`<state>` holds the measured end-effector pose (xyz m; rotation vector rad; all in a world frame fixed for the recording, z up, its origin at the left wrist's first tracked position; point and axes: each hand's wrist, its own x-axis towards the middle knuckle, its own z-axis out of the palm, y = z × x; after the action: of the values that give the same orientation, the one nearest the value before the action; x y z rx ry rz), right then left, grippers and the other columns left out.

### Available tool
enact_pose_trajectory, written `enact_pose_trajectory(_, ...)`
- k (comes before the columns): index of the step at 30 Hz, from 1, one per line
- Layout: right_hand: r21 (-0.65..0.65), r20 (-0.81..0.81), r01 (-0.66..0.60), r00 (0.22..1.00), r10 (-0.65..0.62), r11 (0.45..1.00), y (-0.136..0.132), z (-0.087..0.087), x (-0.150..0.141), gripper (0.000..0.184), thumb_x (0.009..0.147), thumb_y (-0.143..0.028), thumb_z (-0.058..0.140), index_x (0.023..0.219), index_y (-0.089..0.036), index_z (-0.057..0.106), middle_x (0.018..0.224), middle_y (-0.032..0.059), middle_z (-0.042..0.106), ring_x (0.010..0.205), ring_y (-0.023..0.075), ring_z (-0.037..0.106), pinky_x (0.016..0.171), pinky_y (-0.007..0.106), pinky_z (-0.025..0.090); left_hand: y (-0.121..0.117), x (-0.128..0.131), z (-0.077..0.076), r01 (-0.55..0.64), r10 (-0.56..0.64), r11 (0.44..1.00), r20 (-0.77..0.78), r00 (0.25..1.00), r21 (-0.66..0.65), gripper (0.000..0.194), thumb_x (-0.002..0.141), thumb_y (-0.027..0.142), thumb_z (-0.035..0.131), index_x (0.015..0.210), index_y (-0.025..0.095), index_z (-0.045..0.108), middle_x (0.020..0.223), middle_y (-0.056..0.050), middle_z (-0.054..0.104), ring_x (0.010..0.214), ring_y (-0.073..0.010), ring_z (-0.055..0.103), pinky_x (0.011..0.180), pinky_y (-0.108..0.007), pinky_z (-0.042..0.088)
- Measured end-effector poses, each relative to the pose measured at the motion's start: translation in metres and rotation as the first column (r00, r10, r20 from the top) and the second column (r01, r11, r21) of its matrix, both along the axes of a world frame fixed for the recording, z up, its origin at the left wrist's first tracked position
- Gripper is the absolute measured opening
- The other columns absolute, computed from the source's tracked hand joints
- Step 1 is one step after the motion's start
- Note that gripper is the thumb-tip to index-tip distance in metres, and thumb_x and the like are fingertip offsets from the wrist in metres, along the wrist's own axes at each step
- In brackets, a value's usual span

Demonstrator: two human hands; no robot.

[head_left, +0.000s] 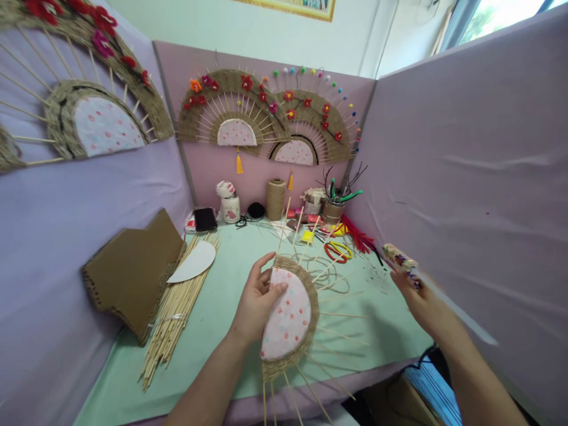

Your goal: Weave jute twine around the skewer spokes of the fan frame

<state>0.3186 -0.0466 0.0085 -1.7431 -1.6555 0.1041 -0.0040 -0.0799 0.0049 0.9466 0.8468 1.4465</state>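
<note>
Green handles (353, 195) in can (333, 213) beyond fan (290, 313)

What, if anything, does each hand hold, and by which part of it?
Left hand: the half-round fan, by its straight edge. Right hand: a patterned tool, by its lower part.

Table (231, 251), pale-green top: bundled wooden sticks (177, 307) lie left; twine spool (276, 201), white jar (230, 209) stand at rear; scissors (336, 254), loose cord (344, 290) lie right of centre.
</note>
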Motion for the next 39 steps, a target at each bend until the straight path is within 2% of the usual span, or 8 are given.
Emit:
enact_pose_trajectory(6, -0.24, 0.25, 0.005, 0.967, 0.057, 0.971, 0.034, -0.064, 0.049, 0.037, 0.073, -0.041, 0.047, 0.091, -0.013, 0.064, 0.082, 0.0162, 0.067, 0.075, 0.0291, 0.063, 0.067, 0.037, 0.049, 0.016, -0.02, -0.001, -0.036, 0.038, 0.998, 0.044, 0.998, -0.042, 0.075, 0.069, 0.026, 0.072, 0.134, 0.029, 0.036, 0.103, -0.005, 0.065, 0.087, -0.0201, 0.065, 0.074, -0.034, 0.053)
enact_pose_trajectory(9, -0.354, 0.337, 0.009, 0.934, 0.118, 0.935, 0.045, -0.079, 0.061, 0.042, 0.071, -0.033, 0.051, 0.104, -0.009, 0.064, 0.09, 0.0198, 0.067, 0.081, 0.0305, 0.064, 0.073, 0.039, 0.048, 0.022, -0.028, 0.002, -0.051, 0.052, 0.998, 0.042, 0.998, -0.034, 0.074, 0.069, 0.025, 0.072, 0.134, 0.029, 0.036, 0.098, -0.003, 0.065, 0.081, -0.0181, 0.065, 0.071, -0.033, 0.053)
enact_pose_trajectory(12, -0.363, 0.381, 0.086, 0.922, 0.064, 0.928, 0.046, -0.058, 0.051, 0.042, 0.069, -0.03, 0.057, 0.107, -0.014, 0.063, 0.092, 0.0193, 0.067, 0.083, 0.0344, 0.064, 0.07, 0.043, 0.048, 0.024, -0.029, 0.004, -0.063, 0.064, 0.998, 0.021, 0.998, -0.031, 0.074, 0.068, 0.025, 0.072, 0.134, 0.029, 0.037, 0.101, -0.003, 0.065, 0.079, -0.0172, 0.065, 0.072, -0.034, 0.053)
enact_pose_trajectory(14, -0.217, 0.306, 0.069, 0.952, 0.001, 0.974, 0.037, -0.026, 0.024, 0.037, 0.074, -0.034, 0.057, 0.105, -0.015, 0.063, 0.096, 0.0213, 0.066, 0.085, 0.0352, 0.063, 0.07, 0.044, 0.046, 0.023, -0.025, 0.003, -0.066, 0.066, 0.997, 0.009, 0.998, -0.032, 0.074, 0.068, 0.025, 0.071, 0.133, 0.029, 0.037, 0.103, -0.004, 0.065, 0.08, -0.0174, 0.065, 0.073, -0.035, 0.053)
enact_pose_trajectory(17, 0.003, 0.025, -0.19, 0.981, 0.19, 0.982, 0.016, 0.027, -0.044, 0.028, 0.085, -0.036, 0.048, 0.103, -0.018, 0.06, 0.099, 0.0175, 0.066, 0.086, 0.0267, 0.061, 0.072, 0.037, 0.046, 0.017, -0.014, 0.001, -0.047, 0.047, 0.999, -0.001, 0.999, -0.004, 0.071, 0.07, 0.024, 0.07, 0.132, 0.029, 0.037, 0.105, -0.005, 0.064, 0.087, -0.0186, 0.064, 0.078, -0.036, 0.052)
enact_pose_trajectory(21, 0.155, -0.047, -0.521, 0.845, 0.533, 0.839, 0.002, 0.066, -0.146, 0.016, 0.086, -0.034, 0.053, 0.084, -0.02, 0.061, 0.086, 0.0062, 0.066, 0.079, 0.0187, 0.058, 0.074, 0.032, 0.042, 0.009, -0.003, 0.0, -0.022, 0.023, 0.999, -0.034, 0.999, 0.022, 0.066, 0.073, 0.024, 0.067, 0.132, 0.029, 0.038, 0.107, -0.006, 0.063, 0.092, -0.019, 0.063, 0.08, -0.034, 0.05)
enact_pose_trajectory(27, 0.18, 0.09, -0.512, 0.859, 0.505, 0.84, 0.015, 0.06, -0.215, 0.015, 0.084, -0.033, 0.058, 0.077, -0.02, 0.06, 0.083, 0.0037, 0.063, 0.083, 0.0197, 0.056, 0.076, 0.033, 0.035, 0.004, -0.001, -0.003, -0.026, 0.027, 0.999, -0.021, 0.999, 0.03, 0.06, 0.075, 0.026, 0.067, 0.129, 0.03, 0.042, 0.111, -0.005, 0.062, 0.087, -0.0168, 0.062, 0.075, -0.03, 0.049)
enact_pose_trajectory(39, 0.094, 0.017, -0.538, 0.842, 0.539, 0.838, 0.016, 0.04, -0.207, 0.016, 0.088, -0.024, 0.05, 0.074, -0.02, 0.056, 0.077, 0.0024, 0.06, 0.078, 0.0177, 0.052, 0.07, 0.03, 0.034, -0.001, -0.006, -0.005, -0.002, 0.001, 1.0, 0.015, 1.0, 0.017, 0.064, 0.075, 0.024, 0.067, 0.132, 0.027, 0.036, 0.111, -0.007, 0.064, 0.097, -0.0201, 0.062, 0.084, -0.033, 0.047)
